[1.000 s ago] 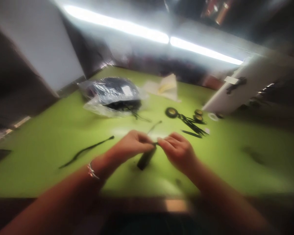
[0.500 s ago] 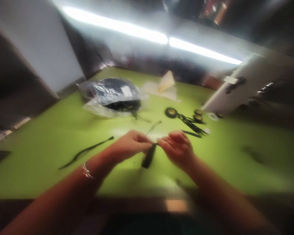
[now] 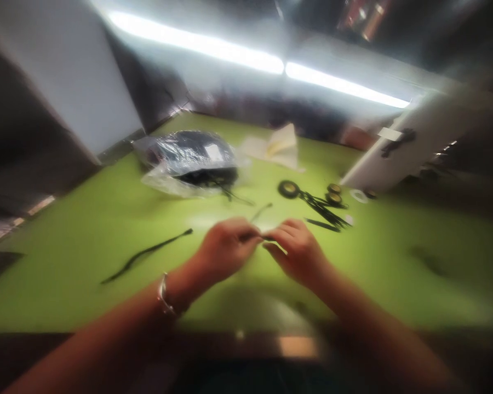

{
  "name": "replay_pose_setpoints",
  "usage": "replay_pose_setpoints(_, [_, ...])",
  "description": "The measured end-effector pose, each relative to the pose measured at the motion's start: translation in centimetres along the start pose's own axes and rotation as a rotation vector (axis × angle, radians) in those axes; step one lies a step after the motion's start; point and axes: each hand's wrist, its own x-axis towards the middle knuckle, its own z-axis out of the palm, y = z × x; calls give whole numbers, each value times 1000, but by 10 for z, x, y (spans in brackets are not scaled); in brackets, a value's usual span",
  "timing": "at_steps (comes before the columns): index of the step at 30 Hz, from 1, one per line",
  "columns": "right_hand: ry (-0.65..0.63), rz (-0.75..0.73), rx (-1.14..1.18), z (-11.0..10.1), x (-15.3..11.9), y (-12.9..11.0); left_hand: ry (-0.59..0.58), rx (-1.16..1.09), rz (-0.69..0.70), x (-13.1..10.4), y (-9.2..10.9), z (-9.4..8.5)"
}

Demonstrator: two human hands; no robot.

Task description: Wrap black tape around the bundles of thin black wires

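Observation:
Above the middle of the green table (image 3: 373, 262), my left hand (image 3: 230, 246) and my right hand (image 3: 298, 249) meet at the fingertips. Between them shows a small dark piece (image 3: 266, 237), mostly hidden by the fingers. The left fingers are closed round it, and a bracelet sits on that wrist. My right hand pinches at its other side, the thumb a little lower. Left of my hands lies a black strap (image 3: 148, 250). Behind them a thin dark cord (image 3: 263, 210) rests on the table.
A clear plastic bag (image 3: 193, 156) with black items lies at the back left. Black rolls (image 3: 288, 189) and a bundle of black strips (image 3: 322, 210) lie right of centre. Behind are pale papers (image 3: 285, 148); a white machine (image 3: 382, 148) stands at the right.
The dark piece that hung below my fingers no longer hangs in view. My left hand has turned and its fingers have curled in; my right thumb has moved lower.

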Motion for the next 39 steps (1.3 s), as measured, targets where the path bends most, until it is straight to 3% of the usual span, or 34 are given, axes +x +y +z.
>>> replay_pose_setpoints(5, [-18, -16, 12, -1, -1, 1, 9, 159, 99, -3, 0, 4])
replay_pose_setpoints(8, [-5, -17, 39, -3, -1, 4, -13, 49, 93, -2, -2, 5])
replay_pose_setpoints(11, [33, -14, 65, -6, 0, 5, -48, -161, 5, 0, -3, 6])
replay_pose_setpoints(15, [42, -54, -80, -8, 1, 1, -100, -339, -174, 0, -5, 6])
replay_pose_setpoints(20, [112, -139, -205, -5, 2, -4, -168, -424, -374, 3, -8, 0])
replay_pose_setpoints(23, [153, -179, -237, -3, 1, -2, -191, -442, -424, 5, -11, -3])
replay_pose_setpoints(35, [303, -221, -310, 5, -5, 10, -206, -443, -351, 6, -9, -5])
replay_pose_setpoints(39, [302, -218, -323, 6, -6, 11, -141, -336, -311, 5, -6, -3])
